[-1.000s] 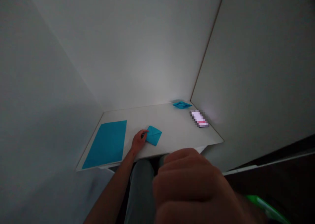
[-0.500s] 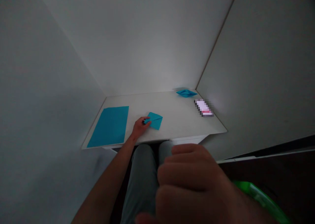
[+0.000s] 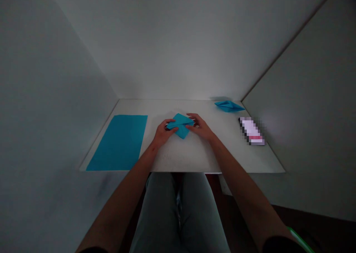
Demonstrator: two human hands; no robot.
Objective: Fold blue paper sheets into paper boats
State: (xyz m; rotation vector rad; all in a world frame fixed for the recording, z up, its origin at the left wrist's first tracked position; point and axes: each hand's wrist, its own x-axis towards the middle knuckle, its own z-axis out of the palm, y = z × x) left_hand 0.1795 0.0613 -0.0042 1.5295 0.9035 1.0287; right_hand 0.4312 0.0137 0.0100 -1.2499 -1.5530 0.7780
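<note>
A folded piece of blue paper (image 3: 182, 125), shaped like a diamond with a crease across its middle, is between my hands over the white table. At its left corner, my left hand (image 3: 164, 130) pinches it with the thumb in front and fingers behind. My right hand (image 3: 200, 127) is at the right corner, its thumb at the paper's edge and its index finger raised apart from it. Farther back on the right lies a folded blue paper boat (image 3: 228, 106).
A flat blue sheet (image 3: 119, 142) lies on the left of the white table (image 3: 183, 158). On the right is a phone (image 3: 251, 130) with a blurred screen. Walls stand behind and at both sides. A green object (image 3: 300, 240) shows at lower right.
My right hand has come down from close to the camera to the folded paper's right corner. The folded paper and left hand sit farther from the table's front edge. The view has shifted.
</note>
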